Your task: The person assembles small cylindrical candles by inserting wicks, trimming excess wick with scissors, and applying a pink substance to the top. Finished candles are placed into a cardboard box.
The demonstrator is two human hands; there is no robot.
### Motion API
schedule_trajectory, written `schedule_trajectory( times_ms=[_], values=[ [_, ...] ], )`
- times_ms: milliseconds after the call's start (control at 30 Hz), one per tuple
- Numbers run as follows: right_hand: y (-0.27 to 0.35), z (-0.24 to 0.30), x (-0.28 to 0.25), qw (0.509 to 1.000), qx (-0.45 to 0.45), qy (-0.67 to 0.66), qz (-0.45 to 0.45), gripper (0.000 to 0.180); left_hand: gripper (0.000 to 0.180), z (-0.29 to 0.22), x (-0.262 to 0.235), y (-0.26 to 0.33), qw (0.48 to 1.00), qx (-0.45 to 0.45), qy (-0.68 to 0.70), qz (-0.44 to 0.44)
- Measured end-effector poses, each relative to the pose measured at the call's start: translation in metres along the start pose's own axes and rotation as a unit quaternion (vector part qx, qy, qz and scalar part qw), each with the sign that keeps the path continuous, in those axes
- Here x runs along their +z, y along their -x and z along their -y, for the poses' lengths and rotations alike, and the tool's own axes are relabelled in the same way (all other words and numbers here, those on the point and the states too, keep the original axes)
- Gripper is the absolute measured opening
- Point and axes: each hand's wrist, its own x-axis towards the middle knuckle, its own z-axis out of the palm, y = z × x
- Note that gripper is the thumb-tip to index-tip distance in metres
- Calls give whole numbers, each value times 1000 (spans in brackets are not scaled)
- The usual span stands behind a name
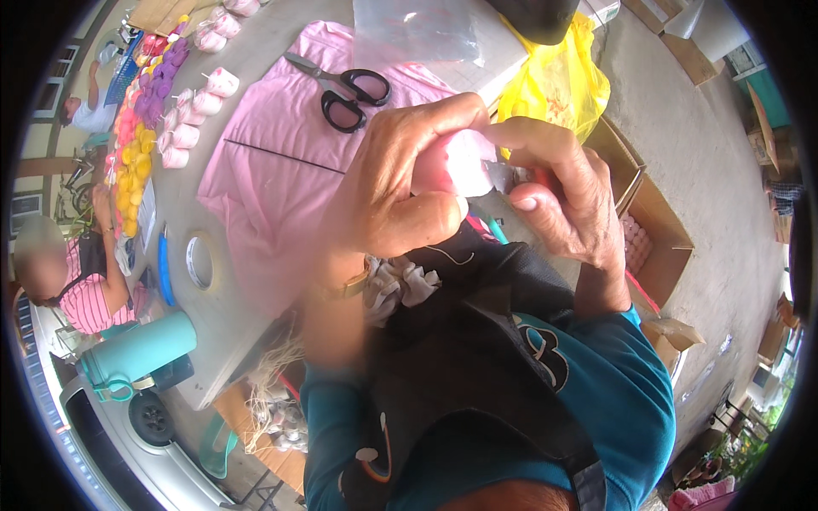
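Raised over my lap, my left hand [409, 183] is closed round a pink candle [453, 163], a short rounded piece with its pale face turned to the right. My right hand [562, 183] pinches a small knife [501, 176]; its metal blade meets the candle's right edge. A bit of red shows between the right fingers, and most of the knife's handle is hidden. Beyond my left hand, black-handled scissors [342, 92] lie on a pink cloth [277, 136], with a thin dark rod [284, 157] beside them.
Pink candles with wicks [189, 119] stand in rows at the far left, beside yellow [132, 183] and purple [158, 81] pieces. A tape roll [199, 261], blue pen [164, 268] and teal bottle [141, 349] are left. Right are a yellow bag [554, 85] and cardboard box [660, 247]. Two people sit across.
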Motion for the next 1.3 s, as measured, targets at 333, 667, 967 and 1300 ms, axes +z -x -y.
schedule_trajectory(
  times_ms=[333,667,967,1300],
  values=[
    [5,-12,-5,997,-36,-73,12,31,43,-11,-5,-6,988,-99,-58,102],
    [9,-15,-1,997,20,-70,-2,46,34,13,15,-1,999,-2,-47,19],
    [10,-16,-4,998,-8,-62,1,45,35,3,13,-8,998,-50,-26,11],
    [8,-14,-7,1000,-21,-22,3,29,36,-1,17,-7,995,-67,-70,34]
  ],
)
